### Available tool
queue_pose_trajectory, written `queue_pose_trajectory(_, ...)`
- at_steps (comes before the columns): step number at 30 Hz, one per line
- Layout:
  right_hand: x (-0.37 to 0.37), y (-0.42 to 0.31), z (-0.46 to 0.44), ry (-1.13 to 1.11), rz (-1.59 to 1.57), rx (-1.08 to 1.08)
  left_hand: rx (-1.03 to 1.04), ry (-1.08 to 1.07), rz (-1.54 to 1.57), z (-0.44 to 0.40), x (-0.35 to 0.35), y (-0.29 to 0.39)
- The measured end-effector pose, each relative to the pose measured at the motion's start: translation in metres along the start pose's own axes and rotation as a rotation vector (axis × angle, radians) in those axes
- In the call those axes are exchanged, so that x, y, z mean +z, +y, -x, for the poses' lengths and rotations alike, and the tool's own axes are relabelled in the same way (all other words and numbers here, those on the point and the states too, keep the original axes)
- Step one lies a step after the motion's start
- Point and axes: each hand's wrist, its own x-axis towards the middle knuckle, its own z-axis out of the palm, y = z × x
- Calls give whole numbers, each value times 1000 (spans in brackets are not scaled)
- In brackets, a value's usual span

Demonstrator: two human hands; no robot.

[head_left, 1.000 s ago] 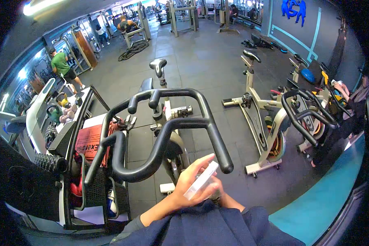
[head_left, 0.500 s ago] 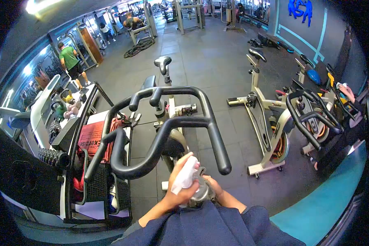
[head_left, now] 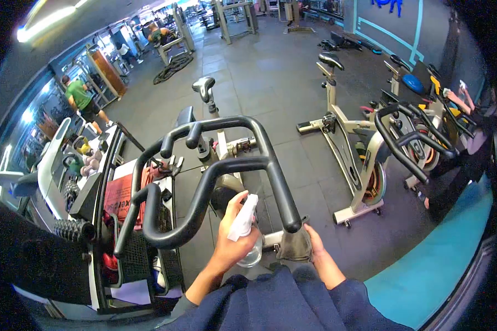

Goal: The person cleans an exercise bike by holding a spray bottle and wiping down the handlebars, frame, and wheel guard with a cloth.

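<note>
A clear spray bottle (head_left: 252, 255) with a white nozzle is gripped in my left hand (head_left: 232, 240), upright just below the black handlebar (head_left: 190, 234) of the nearest exercise bike. My right hand (head_left: 321, 255) holds a grey-brown cloth (head_left: 295, 246), which hangs beside the lower right tip of that handlebar. The two hands are apart, with the bottle to the left and the cloth to the right. The bike's black saddle (head_left: 204, 84) stands beyond the bar.
At left is a rack (head_left: 96, 270) with a red exercise band packet (head_left: 120, 193), a foam roller (head_left: 73, 229) and dumbbells. A second bike (head_left: 364, 138) stands at right. Beyond it, a co-worker's hands (head_left: 459, 99) hold a spray bottle and cloth. A person in green (head_left: 80, 95) stands at back left.
My hands have moved apart: the left with the bottle to the left, the right with the cloth to the right. The cloth now shows more fully. The camera view has shifted slightly.
</note>
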Motion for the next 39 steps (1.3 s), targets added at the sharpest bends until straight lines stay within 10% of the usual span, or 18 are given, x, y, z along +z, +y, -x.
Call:
queue_pose_trajectory(12, 55, -62, 76, 25, -47, -690, 2, -97, 34, 6, -19, -11)
queue_pose_trajectory(16, 131, -85, 75, 202, 891, -604, -44, -191, -16, 14, -29, -24)
queue_pose_trajectory(22, 185, -127, 9, -264, 1669, -553, 96, -195, -106, 22, -30, -43)
queue_pose_trajectory(25, 211, -127, -8, 69, 1724, -399, 64, -192, -72, 23, -34, -53)
queue_pose_trajectory(39, 241, -158, -120, 86, 1807, -750, 61, 116, -135, -32, 17, -65)
